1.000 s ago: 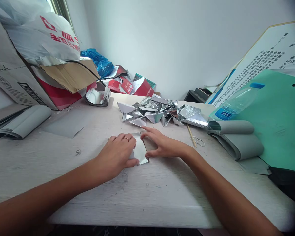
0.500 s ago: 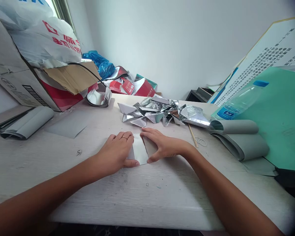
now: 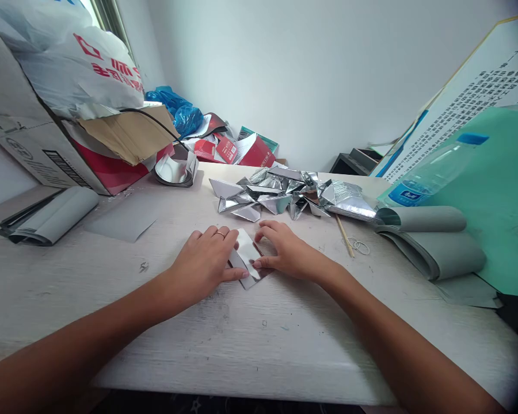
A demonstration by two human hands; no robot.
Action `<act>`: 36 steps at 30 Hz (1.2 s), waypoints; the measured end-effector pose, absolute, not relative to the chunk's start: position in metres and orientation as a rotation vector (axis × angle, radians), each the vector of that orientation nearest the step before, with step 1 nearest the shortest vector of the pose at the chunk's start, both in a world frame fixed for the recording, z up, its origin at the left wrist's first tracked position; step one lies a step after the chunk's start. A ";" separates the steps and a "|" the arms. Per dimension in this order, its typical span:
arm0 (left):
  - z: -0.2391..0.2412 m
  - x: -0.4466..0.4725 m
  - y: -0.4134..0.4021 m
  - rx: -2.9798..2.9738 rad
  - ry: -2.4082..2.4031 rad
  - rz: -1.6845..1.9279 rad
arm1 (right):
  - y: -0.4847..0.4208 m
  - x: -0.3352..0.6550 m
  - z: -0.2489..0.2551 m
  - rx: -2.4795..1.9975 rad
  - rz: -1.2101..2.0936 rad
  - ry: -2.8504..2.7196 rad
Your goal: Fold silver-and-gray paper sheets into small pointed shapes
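Note:
A small piece of silver foil paper [image 3: 247,253] lies folded on the white table [image 3: 259,345] between my hands. My left hand [image 3: 205,261], with a ring on one finger, rests on the paper's left part, fingers flat and thumb pressed along its lower edge. My right hand [image 3: 287,253] presses on the paper's right side with curled fingers and the thumb on the fold. Behind them sits a pile of folded silver shapes [image 3: 276,195].
A cardboard box [image 3: 38,144] with a white plastic bag stands at the left. Grey paper rolls [image 3: 52,215] lie left, and more grey sheets [image 3: 435,241] right, by a water bottle [image 3: 435,172] and a green board. A wooden stick [image 3: 342,236] and rubber bands lie nearby.
The silver paper has been folded narrower and now lies tilted. My right hand's fingers have curled in and its thumb moved onto the fold. My left hand stayed on the paper.

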State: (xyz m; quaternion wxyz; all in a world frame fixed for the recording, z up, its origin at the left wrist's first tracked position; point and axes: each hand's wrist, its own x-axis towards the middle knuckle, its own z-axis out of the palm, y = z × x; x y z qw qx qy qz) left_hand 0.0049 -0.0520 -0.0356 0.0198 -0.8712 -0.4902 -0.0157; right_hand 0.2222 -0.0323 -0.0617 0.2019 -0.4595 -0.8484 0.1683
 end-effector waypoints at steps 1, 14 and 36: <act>-0.036 0.005 -0.051 -2.708 -1.473 -0.058 | -0.031 0.226 -0.061 -1.283 0.472 -2.368; -0.048 0.002 -0.048 -2.874 -1.308 -0.340 | -0.040 0.226 -0.049 -1.636 0.457 -2.241; -0.045 0.001 -0.036 -3.022 -1.085 -0.419 | -0.041 0.209 -0.063 -1.352 0.593 -2.126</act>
